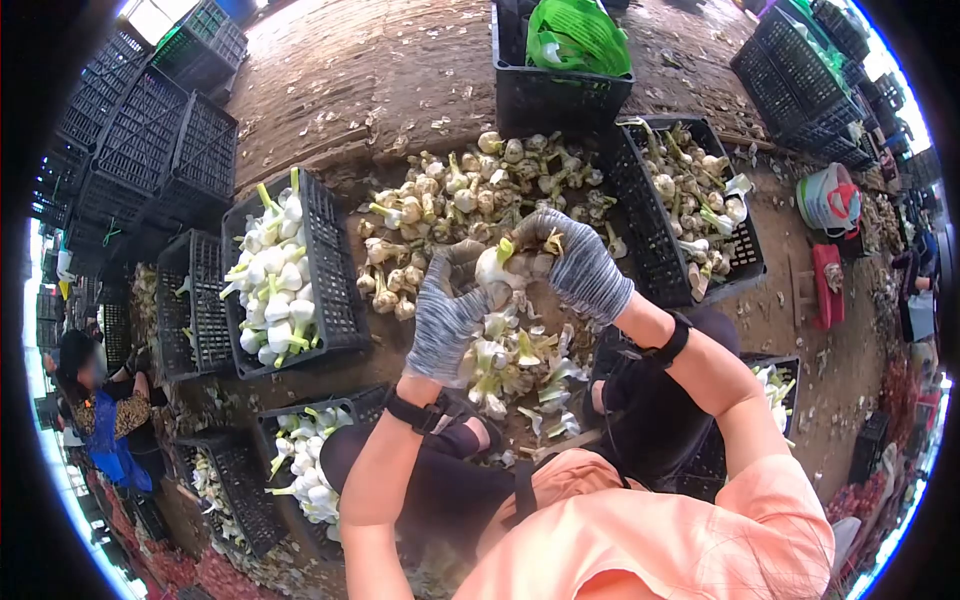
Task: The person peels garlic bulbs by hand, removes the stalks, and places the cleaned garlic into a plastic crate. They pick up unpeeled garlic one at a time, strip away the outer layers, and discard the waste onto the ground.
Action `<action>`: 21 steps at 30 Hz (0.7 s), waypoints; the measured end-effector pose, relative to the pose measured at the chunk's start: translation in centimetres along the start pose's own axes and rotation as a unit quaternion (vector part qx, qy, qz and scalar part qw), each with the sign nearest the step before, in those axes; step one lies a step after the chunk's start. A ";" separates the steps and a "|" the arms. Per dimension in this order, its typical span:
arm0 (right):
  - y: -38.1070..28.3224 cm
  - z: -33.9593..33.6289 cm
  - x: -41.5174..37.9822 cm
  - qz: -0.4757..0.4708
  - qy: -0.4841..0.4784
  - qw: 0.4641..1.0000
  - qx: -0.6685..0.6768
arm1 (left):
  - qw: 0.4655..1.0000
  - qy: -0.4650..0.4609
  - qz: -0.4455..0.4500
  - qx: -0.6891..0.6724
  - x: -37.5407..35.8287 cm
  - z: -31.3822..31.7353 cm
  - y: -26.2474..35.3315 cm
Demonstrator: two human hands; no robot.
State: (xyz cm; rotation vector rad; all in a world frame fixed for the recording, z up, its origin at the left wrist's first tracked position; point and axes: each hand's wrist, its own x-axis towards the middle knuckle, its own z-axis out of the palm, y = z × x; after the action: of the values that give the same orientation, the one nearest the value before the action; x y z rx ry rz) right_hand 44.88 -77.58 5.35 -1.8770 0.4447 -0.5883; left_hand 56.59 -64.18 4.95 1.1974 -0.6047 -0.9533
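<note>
My left hand (pixel 447 312), in a grey knitted glove, has its thumb and fingers wrapped round a white garlic bulb (pixel 493 268) with a short green stem. Close beside the bulb, my right hand (pixel 583 265) wears a matching glove. Its fingers are curled together, with a yellowish bit of garlic skin (pixel 554 243) at the fingertips. Beyond both hands a heap of unpeeled, soil-stained garlic (pixel 465 190) covers the ground. Below them, between my legs, lies a pile of stripped leaves and skins (pixel 515 360).
A black crate of clean white garlic (pixel 340 285) stands at left, another crate of brownish garlic (pixel 740 265) at right. Ahead, a black crate (pixel 565 95) holds a green bag (pixel 575 38). A co-worker (pixel 110 420) sits at far left. Stacked crates (pixel 140 130) rise behind.
</note>
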 end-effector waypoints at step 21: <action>0.1 0.1 0.0 -0.030 0.015 0.990 -0.134 | 0.950 0.012 -0.114 -0.289 0.2 -1.5 0.1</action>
State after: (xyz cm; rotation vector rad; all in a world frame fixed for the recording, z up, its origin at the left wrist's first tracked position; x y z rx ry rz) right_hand 44.96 -77.53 5.21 -2.1466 0.5085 -0.6222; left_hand 57.93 -63.65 4.62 0.7557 -0.1399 -1.2056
